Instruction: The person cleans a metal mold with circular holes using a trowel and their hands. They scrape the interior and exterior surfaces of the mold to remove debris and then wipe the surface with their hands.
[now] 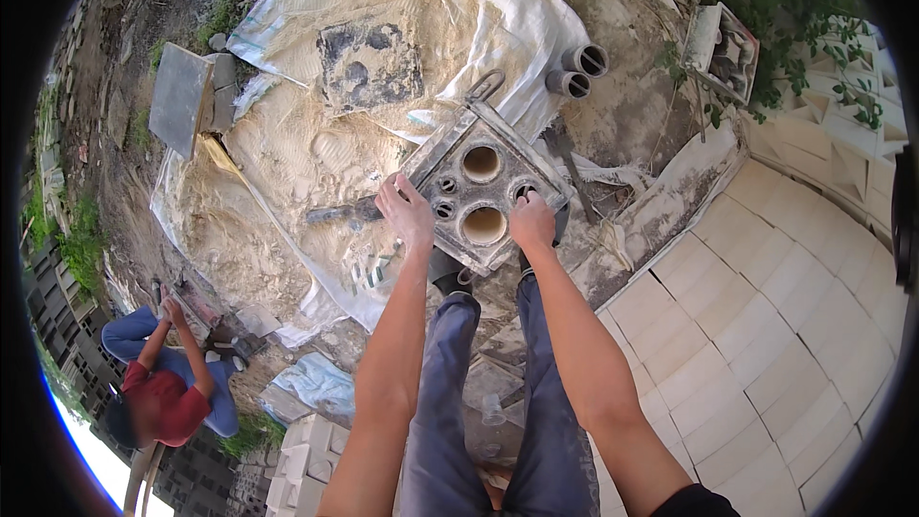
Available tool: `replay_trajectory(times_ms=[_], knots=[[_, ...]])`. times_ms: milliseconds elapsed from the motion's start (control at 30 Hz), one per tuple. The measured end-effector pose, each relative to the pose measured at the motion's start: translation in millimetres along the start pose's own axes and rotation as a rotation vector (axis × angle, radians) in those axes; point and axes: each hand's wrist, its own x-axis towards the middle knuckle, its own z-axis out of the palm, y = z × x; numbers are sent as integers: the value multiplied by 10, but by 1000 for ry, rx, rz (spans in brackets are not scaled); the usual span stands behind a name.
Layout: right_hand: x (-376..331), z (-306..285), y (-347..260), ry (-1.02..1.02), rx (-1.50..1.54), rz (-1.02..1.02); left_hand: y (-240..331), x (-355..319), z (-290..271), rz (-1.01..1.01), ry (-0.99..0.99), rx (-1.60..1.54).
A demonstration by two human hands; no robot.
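Observation:
In front of my legs stands a square metal mould [461, 203], dusted with pale powder and turned cornerwise. Its top has two large round holes and several smaller round openings, some with a bar across. My left hand [408, 213] rests at the mould's left corner, fingers apart and holding nothing. My right hand [532, 220] is closed at a small opening [525, 191] on the right of the top; its fingers hide what they grip. A metal loop handle [486, 86] sticks out from the far corner.
Sandy powder [316, 168] covers a white sheet [536, 14] with a dark-patched square plate [369, 64] on it. Two pipes [585, 61] lie at its right. Pale blocks [756, 306] fill the right. A person in a red shirt [165, 393] squats at lower left. A grey board [180, 101] leans at left.

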Motion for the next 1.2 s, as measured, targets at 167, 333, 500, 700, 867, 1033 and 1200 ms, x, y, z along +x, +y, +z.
replay_trajectory(times_ms=[167,333,500,700,867,1033,1200], knots=[[-49,27,280,397,181,-274,18,-268,-32,-13,-28,-157],[-102,-43,34,40,570,104,6,-566,-219,170,-9,122],[184,-24,106,164,315,27,382,-698,-25,565,-182,168],[171,216,-39,383,421,192,816,-363,472,864,-339,279],[120,184,-180,382,412,298,744,-186,610,1102,-403,506],[195,179,-107,314,449,290,750,-211,648,1082,-403,501],[177,117,-188,258,116,349,756,-222,630,1062,-426,504]])
